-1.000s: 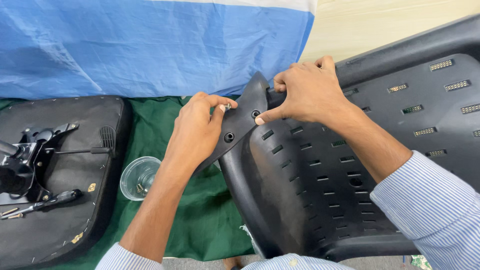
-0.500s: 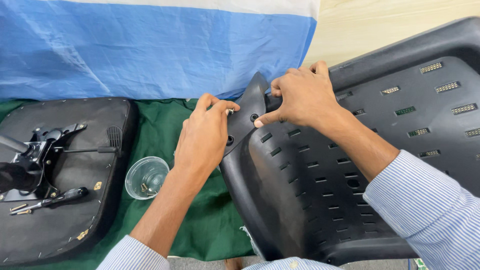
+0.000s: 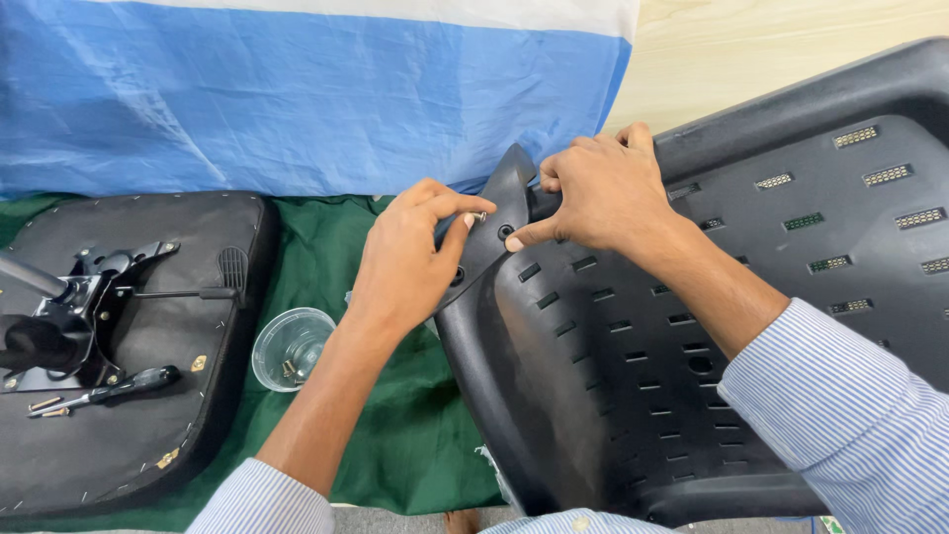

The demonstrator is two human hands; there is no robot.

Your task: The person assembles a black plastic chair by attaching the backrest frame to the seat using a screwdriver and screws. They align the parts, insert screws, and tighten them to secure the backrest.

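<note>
A black plastic chair backrest with rows of slots lies across the right side. A black armrest bracket stands against its left edge. My left hand pinches a small silver screw at a hole in the bracket. My right hand grips the top of the bracket, with the index fingertip beside a second hole.
An upturned black chair seat with a metal tilt mechanism lies at the left, a black-handled screwdriver on it. A clear plastic cup holding small hardware stands on the green cloth. Blue and white fabric lies behind.
My left hand has shifted up along the bracket, and the screw now shows between its fingertips at the hole. My right hand keeps its hold.
</note>
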